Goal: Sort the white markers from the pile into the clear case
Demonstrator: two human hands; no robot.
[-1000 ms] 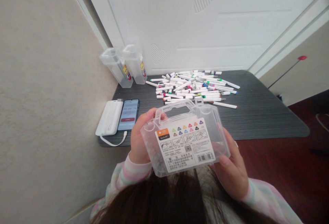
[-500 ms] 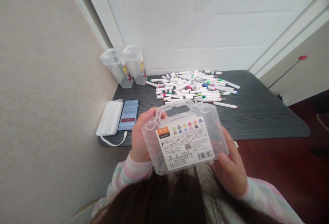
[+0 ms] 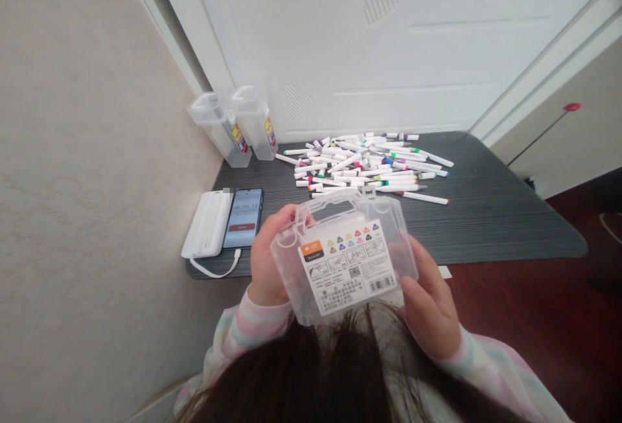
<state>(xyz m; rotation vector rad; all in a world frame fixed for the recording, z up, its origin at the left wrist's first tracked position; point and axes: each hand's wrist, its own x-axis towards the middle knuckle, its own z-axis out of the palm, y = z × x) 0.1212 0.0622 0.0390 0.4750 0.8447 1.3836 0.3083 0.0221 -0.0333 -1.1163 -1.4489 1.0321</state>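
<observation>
Head camera, looking down over dark hair (image 3: 335, 377) at the bottom of the frame: a person holds a clear plastic case (image 3: 345, 258) in both hands at lower centre, above the near edge of a dark mat (image 3: 486, 216). The left hand (image 3: 267, 261) is clamped on the case's left end, its fingers curled through the moulded carry handle along the top edge. The right hand (image 3: 430, 306) grips the right end, thumb pressed on the front face. The case is tilted, with a white printed label bearing coloured triangles and a barcode turned toward the camera; its lid looks closed. Pink-striped sleeves cover both wrists.

Beyond the case, at centre frame, a loose pile of white markers (image 3: 369, 164) with coloured caps lies spread on the mat. At the mat's left edge, a phone (image 3: 243, 217) with a lit screen lies just beside a white power bank (image 3: 208, 223), a white cable (image 3: 214, 271) looping from it. Two empty clear containers (image 3: 221, 128) lean side by side at upper left, against a white door (image 3: 389, 41) filling the top of the frame. A beige wall (image 3: 87, 183) runs down the left; red-brown floor (image 3: 534, 332) shows at lower right.
</observation>
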